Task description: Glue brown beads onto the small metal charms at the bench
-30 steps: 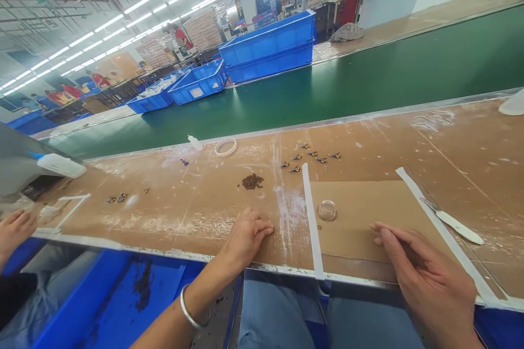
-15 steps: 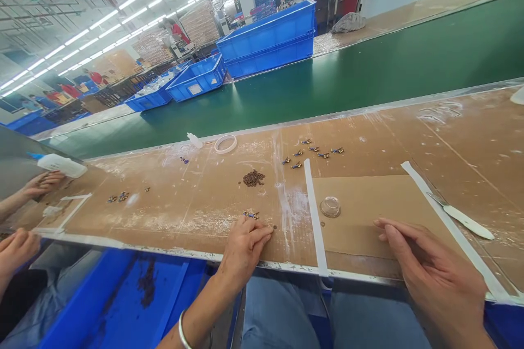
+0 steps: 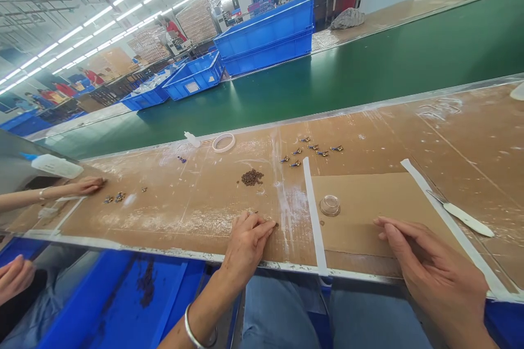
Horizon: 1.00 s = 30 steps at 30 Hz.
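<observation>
My left hand (image 3: pixel 249 239) is low over the worktop, thumb and forefinger pressed together at a small brown bead-like piece (image 3: pixel 277 224). The other fingers curl and hide what lies under them. To the right, my right hand (image 3: pixel 436 270) hovers above a cardboard sheet (image 3: pixel 380 202), its fingers loosely bent and apart, with nothing visible in them. A small clear round dish (image 3: pixel 329 205) sits on that sheet near its left tape strip. Beyond my left hand lies a pile of brown pieces (image 3: pixel 251 177). Several small blue-and-gold parts (image 3: pixel 312 146) are spread farther back.
A white-handled knife (image 3: pixel 466 218) lies at the right. A tape roll (image 3: pixel 224 143) and small white bottle (image 3: pixel 192 139) are at the back edge. A co-worker's hand (image 3: pixel 88 185) reaches in at left, near a larger bottle (image 3: pixel 56 166). Behind runs a green conveyor (image 3: pixel 347 82) with blue crates (image 3: pixel 266 32).
My left hand has shifted slightly right onto the brown piece, covering the blue-and-gold part before it. My right hand stays put. The co-worker's hand has left the bottle and moved right.
</observation>
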{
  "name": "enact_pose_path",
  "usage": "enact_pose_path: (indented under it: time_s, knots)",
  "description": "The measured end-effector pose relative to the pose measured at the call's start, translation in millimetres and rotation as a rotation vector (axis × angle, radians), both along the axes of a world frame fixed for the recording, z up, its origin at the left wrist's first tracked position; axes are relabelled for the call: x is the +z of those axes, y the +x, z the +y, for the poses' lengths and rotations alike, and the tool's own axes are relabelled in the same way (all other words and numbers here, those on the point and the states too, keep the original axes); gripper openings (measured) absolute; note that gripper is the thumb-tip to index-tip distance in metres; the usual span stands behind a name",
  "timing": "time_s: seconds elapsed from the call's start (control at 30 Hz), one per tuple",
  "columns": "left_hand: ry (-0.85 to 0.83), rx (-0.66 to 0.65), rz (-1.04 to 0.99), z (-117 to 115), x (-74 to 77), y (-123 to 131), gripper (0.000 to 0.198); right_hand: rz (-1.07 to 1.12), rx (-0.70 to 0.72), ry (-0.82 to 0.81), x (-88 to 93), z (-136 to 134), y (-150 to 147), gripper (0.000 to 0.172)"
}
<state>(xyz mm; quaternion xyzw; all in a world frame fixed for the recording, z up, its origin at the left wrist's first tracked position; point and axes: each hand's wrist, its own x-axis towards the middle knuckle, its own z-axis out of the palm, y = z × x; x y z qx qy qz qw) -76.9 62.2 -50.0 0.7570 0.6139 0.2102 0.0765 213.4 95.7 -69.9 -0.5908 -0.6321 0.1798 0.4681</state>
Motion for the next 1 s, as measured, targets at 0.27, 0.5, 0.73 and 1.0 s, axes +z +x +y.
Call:
enact_pose_path:
  time_s: [0.27,0.5,0.73,1.0]
  knots:
    - [0.056,0.229,0.040,18.1,0.9,-43.3,0.021,0.008,-0.015,0.007,2.3,-1.0,-2.1,0.021]
    - [0.063,0.395,0.089,71.2,-4.1,-92.1,0.018,0.046,-0.104,-0.022,6.1,-4.0,-8.5,0.020]
    - [-0.001,0.357,0.140,85.7,-0.4,-87.6,0.017,0.048,-0.040,-0.001,-1.7,-1.5,-2.2,0.020]
    - [-0.062,0.369,0.015,64.8,20.5,-64.8,0.016,0.019,-0.036,0.006,1.3,1.0,-0.2,0.021]
